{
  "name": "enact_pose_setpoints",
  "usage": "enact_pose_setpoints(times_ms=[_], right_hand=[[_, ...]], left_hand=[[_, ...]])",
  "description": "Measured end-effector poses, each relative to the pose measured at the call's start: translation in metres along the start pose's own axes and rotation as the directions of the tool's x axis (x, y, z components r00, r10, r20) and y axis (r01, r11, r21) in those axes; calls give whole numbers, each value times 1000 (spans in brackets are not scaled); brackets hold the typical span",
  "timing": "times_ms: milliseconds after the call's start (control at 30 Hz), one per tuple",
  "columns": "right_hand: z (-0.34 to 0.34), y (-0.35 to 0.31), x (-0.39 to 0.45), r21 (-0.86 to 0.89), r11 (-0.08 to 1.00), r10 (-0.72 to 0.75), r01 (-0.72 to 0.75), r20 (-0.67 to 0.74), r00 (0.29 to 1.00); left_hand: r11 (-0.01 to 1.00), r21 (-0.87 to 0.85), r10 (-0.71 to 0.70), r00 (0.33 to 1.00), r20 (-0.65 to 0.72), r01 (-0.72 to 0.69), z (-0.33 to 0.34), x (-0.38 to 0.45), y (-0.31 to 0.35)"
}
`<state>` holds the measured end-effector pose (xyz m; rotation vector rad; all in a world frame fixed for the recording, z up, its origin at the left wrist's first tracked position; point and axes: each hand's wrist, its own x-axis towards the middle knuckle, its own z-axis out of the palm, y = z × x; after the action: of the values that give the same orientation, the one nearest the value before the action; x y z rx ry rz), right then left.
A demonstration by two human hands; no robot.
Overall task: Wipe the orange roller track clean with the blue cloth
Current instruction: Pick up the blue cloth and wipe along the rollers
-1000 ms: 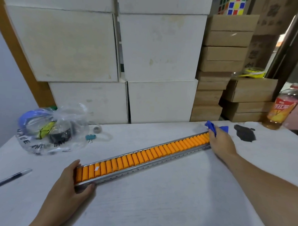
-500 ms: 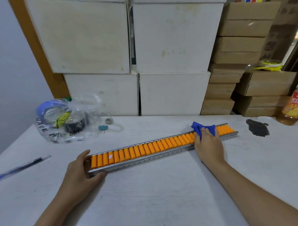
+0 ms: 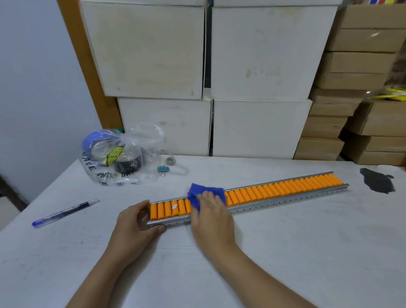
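The orange roller track (image 3: 283, 190), a long metal rail filled with small orange rollers, lies slantwise across the white table from near left to far right. My left hand (image 3: 135, 223) grips its near left end. My right hand (image 3: 210, 215) presses the blue cloth (image 3: 201, 193) flat onto the rollers close to that left end. The cloth sticks out beyond my fingers and hides a few rollers. A small white fleck sits on one roller between my two hands.
A clear plastic bag (image 3: 122, 155) with tape rolls sits at the back left, a small binder clip (image 3: 162, 169) beside it. A blue pen (image 3: 65, 212) lies near the left edge. A black stain (image 3: 377, 183) marks the far right. Stacked white and brown boxes (image 3: 258, 128) wall the back.
My right hand has slid the blue cloth along the track from its far right end almost to the left end. My left hand has kept its hold on the left end.
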<state>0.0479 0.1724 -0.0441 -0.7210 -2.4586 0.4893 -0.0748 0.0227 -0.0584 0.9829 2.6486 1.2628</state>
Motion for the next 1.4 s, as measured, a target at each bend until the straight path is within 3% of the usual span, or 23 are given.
enact_pose_setpoints(times_ms=[133, 200, 267, 333, 400, 433, 500, 600, 667, 767, 900, 1067, 1233, 1300, 1400], right_hand=[[31, -55, -8, 60, 993, -107, 104, 51, 993], [33, -82, -12, 138, 983, -135, 123, 76, 988], [30, -101, -13, 253, 965, -107, 66, 153, 982], [26, -109, -10, 365, 930, -60, -35, 246, 967], [21, -109, -3, 512, 843, -1, -165, 309, 951], [18, -106, 0, 609, 750, 50, -257, 336, 941], [9, -98, 7, 768, 442, 183, -463, 428, 885], [-4, -77, 15, 790, 21, 279, -613, 584, 762], [-10, -63, 16, 771, -139, 258, -621, 634, 729], [-18, -48, 13, 760, -257, 224, -596, 647, 729], [-24, -30, 7, 765, -285, 230, -577, 639, 734], [-30, -10, 3, 786, -280, 292, -551, 617, 731], [-49, 12, 9, 830, -242, 383, -503, 558, 736], [-63, 27, 16, 865, -199, 454, -460, 498, 739], [-84, 65, 32, 928, -75, 611, -364, 331, 719]], left_hand=[[988, -128, -89, 996, -18, 86, 2, -1, 4], [951, -275, -133, 990, 37, 138, 0, -3, 6], [913, -376, -162, 986, 27, 160, -3, -5, 7], [933, -336, -157, 985, -72, 124, -6, -9, 11], [955, -277, -137, 987, -87, 108, -8, -13, 14], [962, -253, -130, 989, -75, 107, -8, -17, 14], [961, -257, -120, 991, -65, 100, -8, -18, 13], [949, -287, -147, 988, -42, 129, -12, -20, 14], [919, -363, -181, 983, -39, 154, -15, -23, 13], [818, -560, -225, 969, -102, 131, -18, -24, 9], [680, -727, -361, 908, -214, 99, -22, -19, 0], [692, -707, -405, 890, -210, 147, -19, -17, -1], [930, -341, -149, 989, -3, 139, -7, -14, 8], [977, -192, -78, 994, 82, 92, -1, -13, 11], [999, -47, -19, 997, 80, 22, 4, -12, 10]])
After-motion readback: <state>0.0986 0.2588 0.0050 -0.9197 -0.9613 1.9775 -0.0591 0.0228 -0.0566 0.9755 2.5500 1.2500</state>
